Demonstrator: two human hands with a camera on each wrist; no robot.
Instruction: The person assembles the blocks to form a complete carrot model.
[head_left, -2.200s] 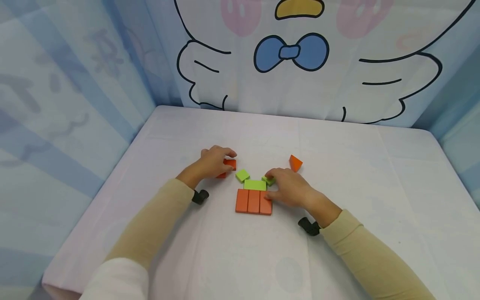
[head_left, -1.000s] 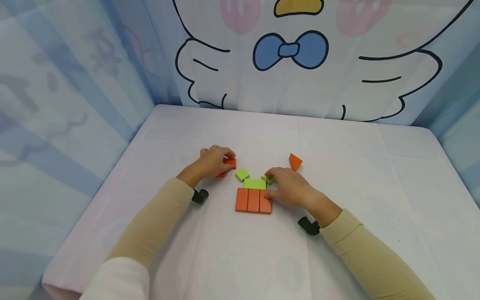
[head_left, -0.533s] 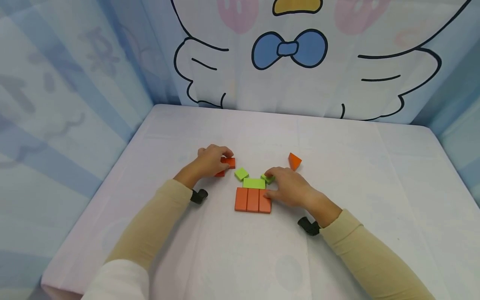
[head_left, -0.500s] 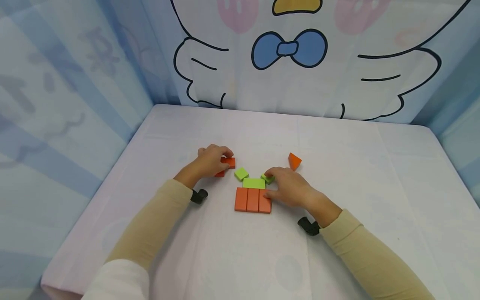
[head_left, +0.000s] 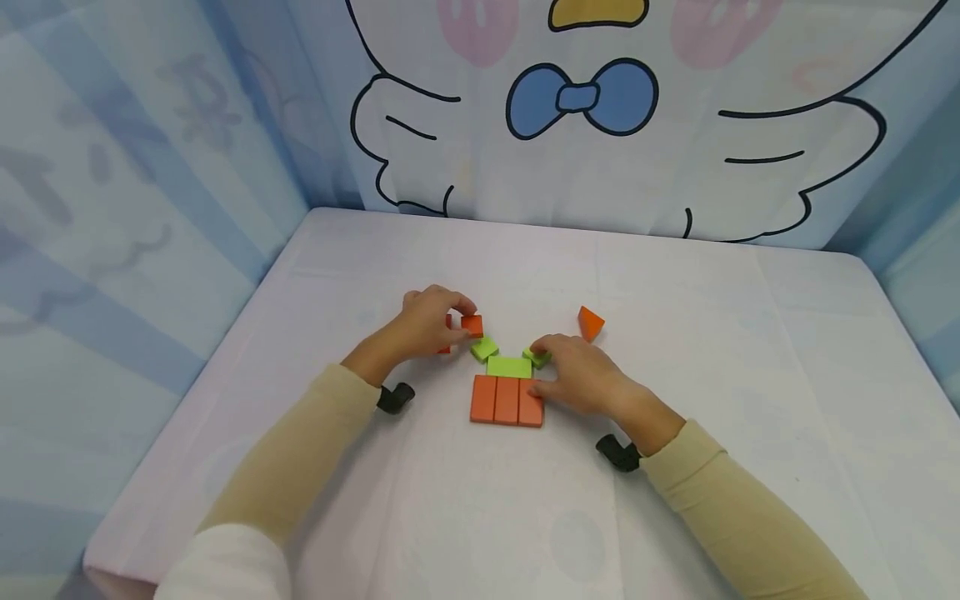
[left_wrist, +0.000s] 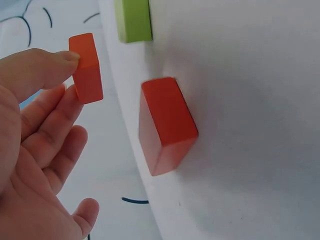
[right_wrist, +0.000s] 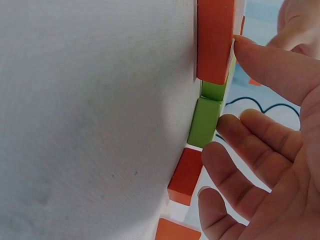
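Note:
My left hand [head_left: 423,327] pinches a small red block [left_wrist: 89,70] between thumb and fingertips, raised off the table in the left wrist view. A second red block [left_wrist: 170,117] stands on the table below that hand, partly covered by it in the head view. Three orange-red blocks [head_left: 506,402] lie side by side, with a green block [head_left: 509,367] along their far edge. Two more green blocks sit at its corners, the left one [head_left: 484,348] angled. My right hand [head_left: 581,375] rests its thumb on the rightmost orange-red block, and its relaxed fingers touch the right green block [right_wrist: 205,122].
An orange triangular block [head_left: 591,324] lies beyond my right hand. Past the green block in the right wrist view are a red block [right_wrist: 186,176] and an orange piece [right_wrist: 176,231]. Behind the white-covered table [head_left: 712,333] hangs a printed curtain [head_left: 480,167].
My left hand has drawn the small red block away from the other red block, moving it right toward the left green block. The right hand stays in place.

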